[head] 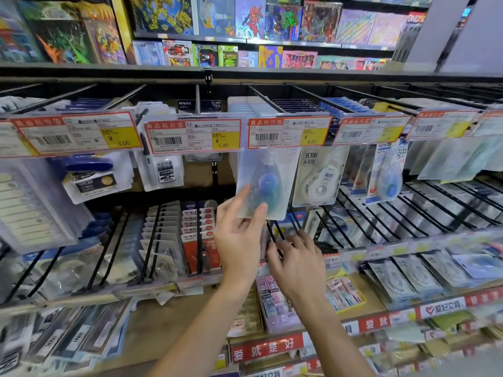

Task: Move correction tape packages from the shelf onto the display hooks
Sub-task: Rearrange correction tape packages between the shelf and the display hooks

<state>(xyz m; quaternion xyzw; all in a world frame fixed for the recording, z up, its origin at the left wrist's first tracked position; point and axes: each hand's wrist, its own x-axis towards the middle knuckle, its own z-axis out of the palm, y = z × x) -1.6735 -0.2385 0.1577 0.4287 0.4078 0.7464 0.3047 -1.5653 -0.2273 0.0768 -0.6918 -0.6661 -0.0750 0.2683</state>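
A clear package with a blue correction tape (pixel 265 183) hangs below the 6.80 price tag (pixel 288 131), on the black hook (pixel 268 100) behind that tag. My left hand (pixel 239 235) pinches its lower edge between thumb and fingers. My right hand (pixel 296 262) reaches lower, its fingers among the black hooks (pixel 275 240) of the row beneath; whether it holds anything is hidden. More of the same packages (pixel 245 110) hang stacked behind the front one.
A white 30-metre correction tape pack (pixel 318 178) hangs just right of the blue one. Pens, staplers and other packs fill the hooks to the left and right. Toy boxes line the top shelf. Small boxed goods (pixel 275 303) stand on the wooden shelf under my hands.
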